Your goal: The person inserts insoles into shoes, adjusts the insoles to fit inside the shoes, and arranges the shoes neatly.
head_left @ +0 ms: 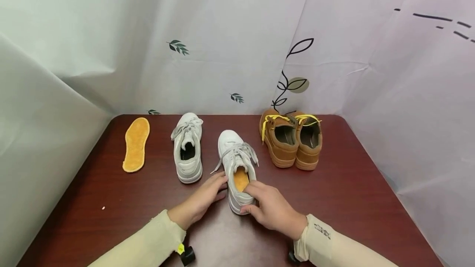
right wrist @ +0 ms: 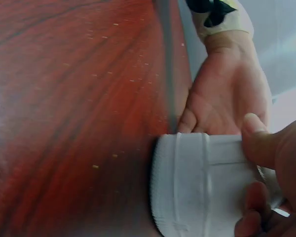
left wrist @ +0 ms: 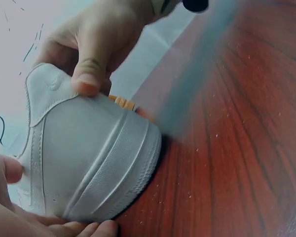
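A white laced shoe stands toe away on the table, with an orange insole inside. My right hand grips its heel, fingers in the opening and thumb on the outside; the left wrist view shows this hand on the collar of the shoe. My left hand rests against the shoe's left side, fingers relaxed. In the right wrist view the left palm faces the shoe, and the right hand is at the heel. The right fingertips inside are hidden.
A second white shoe stands to the left. Farther left lies another orange insole. Two brown shoes with yellow laces stand together at the back right. A small white speck lies on the dark red table; pale curtains hang around it.
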Demonstrator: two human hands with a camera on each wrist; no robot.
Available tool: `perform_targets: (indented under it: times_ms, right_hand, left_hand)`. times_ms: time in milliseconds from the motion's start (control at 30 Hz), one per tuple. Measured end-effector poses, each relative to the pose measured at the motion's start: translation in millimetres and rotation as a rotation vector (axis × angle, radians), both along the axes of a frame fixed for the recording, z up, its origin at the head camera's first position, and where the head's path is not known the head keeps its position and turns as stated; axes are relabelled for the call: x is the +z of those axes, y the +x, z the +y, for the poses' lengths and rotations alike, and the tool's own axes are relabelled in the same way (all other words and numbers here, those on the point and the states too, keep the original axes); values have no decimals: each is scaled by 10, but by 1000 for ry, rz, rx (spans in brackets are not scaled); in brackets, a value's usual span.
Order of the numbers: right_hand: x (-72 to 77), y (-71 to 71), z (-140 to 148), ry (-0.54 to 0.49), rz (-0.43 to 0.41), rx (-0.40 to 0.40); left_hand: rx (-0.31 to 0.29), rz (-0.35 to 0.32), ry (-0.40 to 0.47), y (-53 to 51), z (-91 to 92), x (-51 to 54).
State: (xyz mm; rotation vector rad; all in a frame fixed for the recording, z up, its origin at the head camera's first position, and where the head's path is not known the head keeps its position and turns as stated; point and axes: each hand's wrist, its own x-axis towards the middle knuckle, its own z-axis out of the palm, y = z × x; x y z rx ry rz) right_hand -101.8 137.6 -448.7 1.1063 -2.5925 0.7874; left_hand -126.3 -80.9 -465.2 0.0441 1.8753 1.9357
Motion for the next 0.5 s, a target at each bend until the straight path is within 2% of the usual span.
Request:
perform_targets:
  times_ms: [133,200,367,500]
  right_hand:
    - [-11,-42,-15,-44,47,13]
    - [9,-81,-32,-65,65,21]
    - [81,-199,-127,-106,84,5]
    - [123,-302,-249,-126,60,-48]
  left_hand:
    - [-36,-27,51,-19,-17,32]
    - [-25,-27,81,-30,-37,81]
    - [72,37,146,-103,-77,195]
    - [157,140,102,-142,-74,225]
